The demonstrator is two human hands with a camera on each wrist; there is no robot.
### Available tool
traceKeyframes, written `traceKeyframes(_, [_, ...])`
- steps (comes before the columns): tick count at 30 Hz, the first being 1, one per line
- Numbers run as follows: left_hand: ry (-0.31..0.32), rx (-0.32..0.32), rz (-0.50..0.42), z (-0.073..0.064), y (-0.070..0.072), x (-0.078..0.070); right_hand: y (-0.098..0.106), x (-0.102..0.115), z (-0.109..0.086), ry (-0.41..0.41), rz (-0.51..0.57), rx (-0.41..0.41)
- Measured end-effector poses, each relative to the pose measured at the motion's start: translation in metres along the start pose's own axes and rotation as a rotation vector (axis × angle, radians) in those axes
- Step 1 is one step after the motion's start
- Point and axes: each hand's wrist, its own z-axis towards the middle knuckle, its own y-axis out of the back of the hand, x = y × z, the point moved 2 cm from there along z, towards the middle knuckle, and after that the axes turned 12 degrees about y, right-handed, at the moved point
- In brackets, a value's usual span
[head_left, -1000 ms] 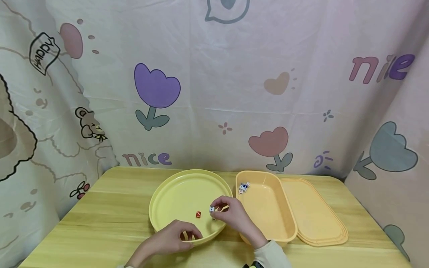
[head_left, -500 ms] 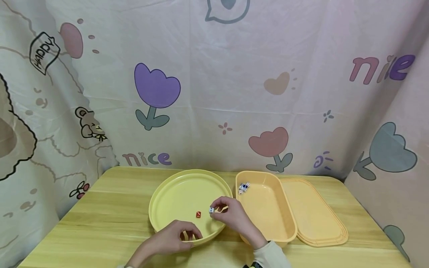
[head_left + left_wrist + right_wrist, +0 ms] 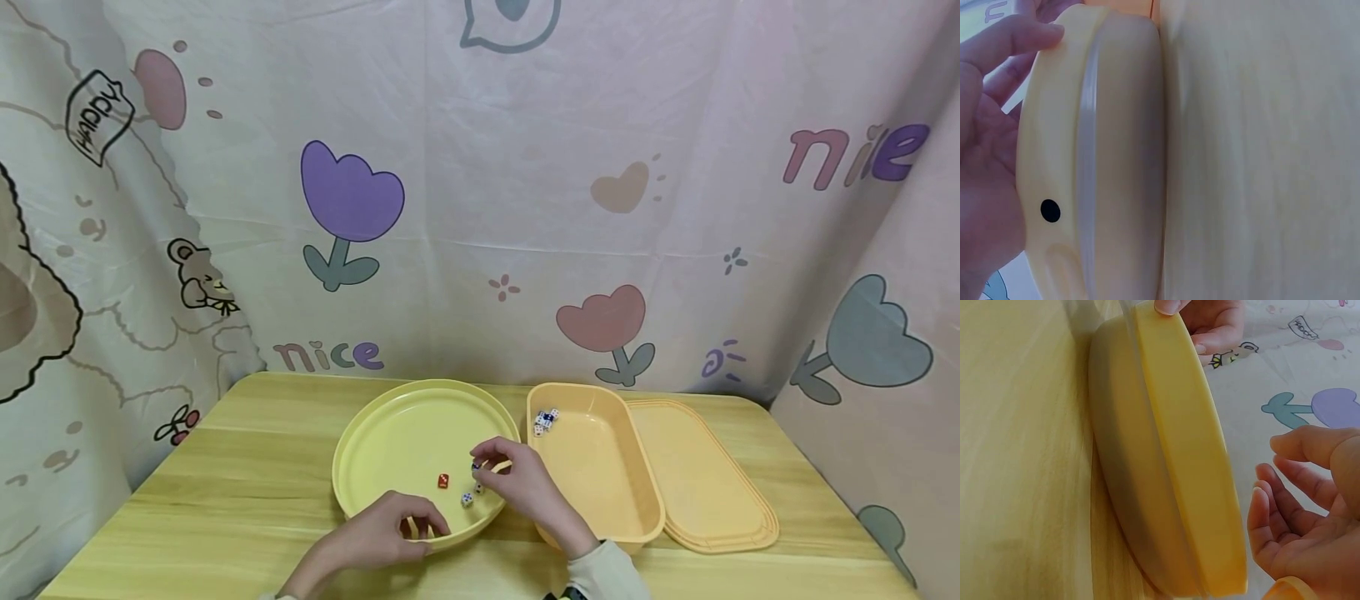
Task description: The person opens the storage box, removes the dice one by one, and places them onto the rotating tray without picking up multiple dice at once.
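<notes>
A round yellow tray (image 3: 405, 433) stands tilted toward me in the head view. My left hand (image 3: 390, 527) grips its near rim, fingers inside and thumb (image 3: 1035, 34) on the outer wall. Above the tray's right side, my right hand (image 3: 517, 475) has thumb and forefinger close together at a small blue-and-white die (image 3: 476, 467). The right wrist view shows these curled fingers (image 3: 1297, 487) but no die among them. On the tray lie a red die (image 3: 443, 481), a white die (image 3: 467, 500) with dark pips, and another white die (image 3: 479, 488) beside my thumb.
Right of the tray is an orange-yellow box (image 3: 592, 483) with several white and blue dice (image 3: 544, 422) in its far left corner. Its flat lid (image 3: 705, 475) lies against the right side. A printed curtain (image 3: 480, 208) hangs behind the wooden table (image 3: 225, 475).
A white die now lies on the tray below my right fingertips, where none showed before. At the fingertips a darker blue-and-white face replaces the white one. My left hand keeps its grip.
</notes>
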Motion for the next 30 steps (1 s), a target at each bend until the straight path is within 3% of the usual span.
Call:
traceKeyframes(10, [0.001, 0.010, -0.021, 0.001, 0.001, -0.001, -0.008, -0.044, 0.001, 0.007, -0.018, 0.004])
traceKeyframes(21, [-0.001, 0.004, -0.020, -0.002, 0.001, 0.000, -0.012, -0.044, 0.002, 0.029, -0.018, 0.015])
traceKeyframes(30, [-0.018, 0.019, -0.013, 0.000, 0.000, -0.002, -0.001, -0.043, 0.004, -0.032, -0.019, 0.034])
